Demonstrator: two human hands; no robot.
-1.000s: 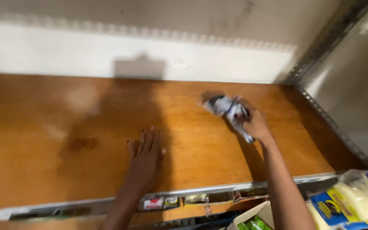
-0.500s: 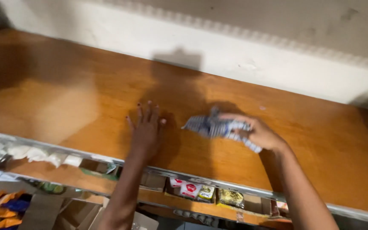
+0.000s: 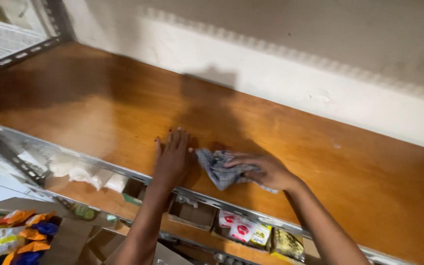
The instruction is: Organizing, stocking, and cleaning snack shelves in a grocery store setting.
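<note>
My left hand (image 3: 172, 159) lies flat, fingers spread, on the bare wooden shelf board (image 3: 99, 105), close to its front edge. Just right of it my right hand (image 3: 266, 172) presses a crumpled blue-and-white checked cloth (image 3: 219, 169) onto the wood. The cloth sticks out to the left from under my fingers and almost touches my left hand. Both forearms reach up from the lower edge of the view.
A pale wall (image 3: 290, 73) closes the shelf at the back. A metal rail (image 3: 65, 152) edges its front. Below it a lower shelf holds white packets (image 3: 82, 172), a small cardboard box (image 3: 192, 213) and coloured sachets (image 3: 244, 228). Bright snack bags (image 3: 15, 233) lie at bottom left.
My right hand has dragged the cloth leftward along the shelf towards my left hand. The view has swung left and down, showing more of the lower shelf.
</note>
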